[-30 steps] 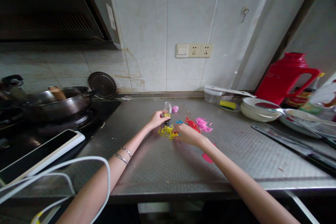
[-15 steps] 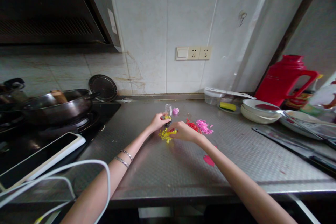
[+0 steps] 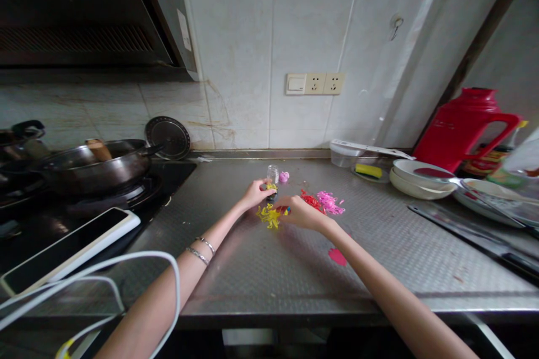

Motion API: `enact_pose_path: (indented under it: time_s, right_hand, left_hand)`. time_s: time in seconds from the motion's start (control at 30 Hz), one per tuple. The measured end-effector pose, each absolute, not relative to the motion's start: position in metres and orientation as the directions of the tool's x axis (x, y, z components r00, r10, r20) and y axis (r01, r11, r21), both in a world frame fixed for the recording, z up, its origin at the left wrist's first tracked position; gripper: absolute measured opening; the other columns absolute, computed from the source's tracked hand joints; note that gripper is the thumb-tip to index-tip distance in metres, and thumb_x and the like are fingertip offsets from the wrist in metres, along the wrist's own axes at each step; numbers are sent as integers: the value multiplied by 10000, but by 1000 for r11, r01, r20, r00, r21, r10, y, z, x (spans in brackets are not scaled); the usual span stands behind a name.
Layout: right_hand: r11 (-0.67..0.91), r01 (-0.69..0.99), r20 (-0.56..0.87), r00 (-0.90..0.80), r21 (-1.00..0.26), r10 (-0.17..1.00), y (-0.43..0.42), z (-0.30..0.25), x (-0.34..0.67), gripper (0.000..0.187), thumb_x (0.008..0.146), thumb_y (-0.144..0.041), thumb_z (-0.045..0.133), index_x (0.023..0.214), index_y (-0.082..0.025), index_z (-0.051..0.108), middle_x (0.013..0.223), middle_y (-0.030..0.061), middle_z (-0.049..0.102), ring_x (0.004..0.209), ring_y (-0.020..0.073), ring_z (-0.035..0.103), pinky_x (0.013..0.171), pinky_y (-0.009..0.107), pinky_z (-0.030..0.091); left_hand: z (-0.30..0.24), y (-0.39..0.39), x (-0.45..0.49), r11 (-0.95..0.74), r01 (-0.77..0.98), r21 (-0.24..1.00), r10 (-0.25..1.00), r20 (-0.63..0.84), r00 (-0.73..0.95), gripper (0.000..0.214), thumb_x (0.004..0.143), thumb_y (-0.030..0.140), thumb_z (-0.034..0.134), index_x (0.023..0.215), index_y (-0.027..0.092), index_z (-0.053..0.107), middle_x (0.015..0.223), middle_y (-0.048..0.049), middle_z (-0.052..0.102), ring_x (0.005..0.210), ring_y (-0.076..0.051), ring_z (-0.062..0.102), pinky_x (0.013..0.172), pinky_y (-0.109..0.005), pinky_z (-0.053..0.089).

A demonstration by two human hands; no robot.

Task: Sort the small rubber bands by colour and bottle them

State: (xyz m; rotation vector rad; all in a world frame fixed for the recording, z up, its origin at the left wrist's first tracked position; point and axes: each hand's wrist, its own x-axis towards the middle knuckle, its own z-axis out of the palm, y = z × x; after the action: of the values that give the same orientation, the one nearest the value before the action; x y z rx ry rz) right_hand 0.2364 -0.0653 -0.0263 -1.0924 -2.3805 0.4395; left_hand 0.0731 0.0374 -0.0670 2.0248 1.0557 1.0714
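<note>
A loose pile of thin yellow bands [image 3: 269, 216], which look like small rubber bands, lies on the metal counter. My left hand [image 3: 255, 193] is closed around a small container with yellow bits [image 3: 272, 187], just behind the pile; its outline is partly hidden. A small clear jar [image 3: 273, 173] shows directly beyond those fingers. My right hand [image 3: 300, 211] is at the right edge of the yellow pile, fingers bent down and pinched together. A tiny blue spot shows by its fingertips, but what they hold is hidden. Red bands [image 3: 310, 199] and pink bands [image 3: 330, 202] lie beyond my right hand.
A small pink object [image 3: 284, 176] is beside the jar. A red flat piece [image 3: 337, 256] lies near my right forearm. Bowls [image 3: 419, 182], a knife [image 3: 463, 235] and a red thermos [image 3: 467, 129] are on the right. A pan [image 3: 96, 165] and white cable [image 3: 174, 275] are on the left.
The whole view has shifted slightly, moving things a little rightward in the picture. My right hand has edged right from the yellow pile. My left hand keeps its grip.
</note>
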Motion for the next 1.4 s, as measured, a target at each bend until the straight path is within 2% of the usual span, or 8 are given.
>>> enact_pose_path:
  time_s: [0.27,0.47,0.67,0.77,1.03,1.17,1.4]
  right_hand:
    - [615,580,304,-547,-534,780,-65,-16,245,238,664,-145,557,867,-173,679,847,41,667,752,137,590,716,246,447]
    - [576,550,301,-513,-605,804,-64,1,247,225,669,-188,569,866,-163,676,831,38,672,735,134,598,703,249,463]
    - [538,504,306,-473,-675,826,-43,27,250,245,651,-245,602,865,-145,667,797,38,671,711,131,597,664,251,478]
    - [515,488,299,-455,-705,839,-25,45,251,250,641,-258,613,850,-133,666,732,31,664,637,115,586,613,244,485]
    - [412,521,209,-405,-747,890,26,70,249,225,588,-151,630,805,-113,678,658,22,651,538,78,549,519,200,485]
    - [430,600,201,-411,-674,889,39,74,243,196,578,-117,622,762,-96,685,594,22,632,480,71,527,456,181,458]
    - [470,780,167,-442,-413,881,40,80,228,201,553,-83,641,744,-109,696,571,24,638,415,60,501,387,151,399]
  left_hand:
    - [-66,37,73,-503,368,782,855,386,347,443,633,347,645,998,100,608,919,-85,641,685,-135,539,670,-268,438]
    - [-68,39,74,-510,404,759,854,390,345,466,629,378,631,1003,100,611,867,-75,644,639,-125,522,618,-251,424]
    - [-64,36,72,-530,425,734,843,401,359,424,635,374,608,975,120,624,897,-61,637,611,-108,500,605,-239,408]
    - [-61,33,71,-535,451,714,840,396,370,430,640,407,604,969,132,626,841,-48,643,612,-117,505,612,-243,405]
    - [-61,32,73,-501,435,748,861,377,342,433,638,382,627,989,129,618,965,-73,633,654,-129,534,632,-247,420]
    - [-60,31,73,-493,417,764,863,369,346,414,641,370,631,980,131,622,998,-84,628,694,-139,547,653,-252,423]
    - [-61,32,72,-517,421,745,850,389,356,465,643,394,626,1007,104,606,999,-90,623,665,-128,528,641,-252,418]
